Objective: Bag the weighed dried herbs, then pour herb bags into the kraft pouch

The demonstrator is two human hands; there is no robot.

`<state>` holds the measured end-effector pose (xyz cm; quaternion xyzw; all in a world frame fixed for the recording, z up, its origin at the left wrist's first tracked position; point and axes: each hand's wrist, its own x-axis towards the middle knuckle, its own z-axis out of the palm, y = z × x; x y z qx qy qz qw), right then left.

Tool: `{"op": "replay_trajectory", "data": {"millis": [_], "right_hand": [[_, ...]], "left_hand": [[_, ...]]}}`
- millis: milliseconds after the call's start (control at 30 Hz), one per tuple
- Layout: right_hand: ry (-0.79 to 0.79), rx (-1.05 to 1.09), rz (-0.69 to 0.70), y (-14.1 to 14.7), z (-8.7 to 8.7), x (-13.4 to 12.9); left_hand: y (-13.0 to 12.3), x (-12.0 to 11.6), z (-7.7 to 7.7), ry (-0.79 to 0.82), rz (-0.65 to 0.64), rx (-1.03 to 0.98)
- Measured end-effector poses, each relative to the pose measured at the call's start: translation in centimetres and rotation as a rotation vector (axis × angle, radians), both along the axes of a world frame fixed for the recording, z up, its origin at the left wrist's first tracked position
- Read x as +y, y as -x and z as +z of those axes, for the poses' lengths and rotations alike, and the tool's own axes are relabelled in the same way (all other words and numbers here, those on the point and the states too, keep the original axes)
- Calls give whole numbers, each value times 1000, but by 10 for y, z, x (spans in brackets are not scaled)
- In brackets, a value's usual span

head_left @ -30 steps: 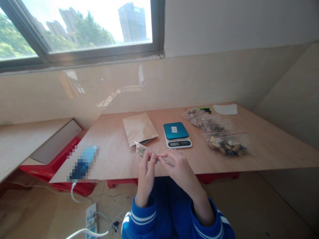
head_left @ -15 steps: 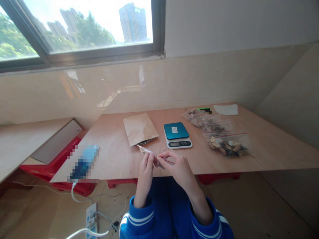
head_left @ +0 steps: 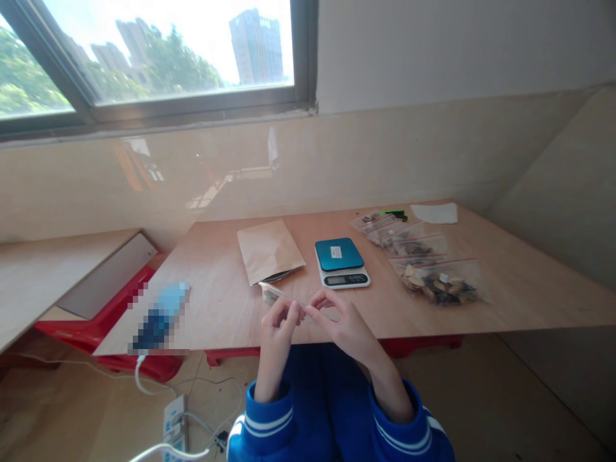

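Between my two hands, above the near edge of the table, is a small clear plastic zip bag [head_left: 270,294]. My left hand [head_left: 279,321] pinches its top edge with thumb and forefinger. Close beside it, my right hand [head_left: 332,313] pinches the same edge, fingertips almost touching the left ones. The bag's contents are mostly hidden by my fingers. Just beyond lies a brown kraft paper pouch [head_left: 269,250], its dark mouth slightly parted toward me. To its right sits a white digital scale [head_left: 345,280] with a blue top plate [head_left: 339,254] carrying a small white label.
Several clear zip bags of dried pieces [head_left: 437,282] lie at the right. Behind them are a green and black object [head_left: 395,215] and a white paper [head_left: 434,213]. A pixelated phone-like thing [head_left: 161,317] with a white cable lies left. A power strip [head_left: 174,427] rests below.
My left hand has shifted slightly left and its grip has moved along the bag's edge. The bag is now held more edge-on; the hands remain close together.
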<state>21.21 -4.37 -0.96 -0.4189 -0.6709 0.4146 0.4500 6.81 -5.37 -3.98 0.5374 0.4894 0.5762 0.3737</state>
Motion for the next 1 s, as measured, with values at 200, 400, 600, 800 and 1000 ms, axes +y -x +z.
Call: {"op": "replay_trajectory", "data": {"millis": [200,400,600,800,1000], "right_hand": [[53,91,-46,1,-3,4],[-2,150,-231,8,-6,4],[-167,64,-340,13,-9,4],[-211,172,-558,4,-7,6],[-113,210,-272,10,-1,-4]], "left_hand": [[1,-3,4,-5,-43,60],[0,-3,7,8,-54,91],[-10,-5,8,15,-2,80],[-5,-7,6,65,111,-2],[-13,-8,9,218,-85,-181]]}}
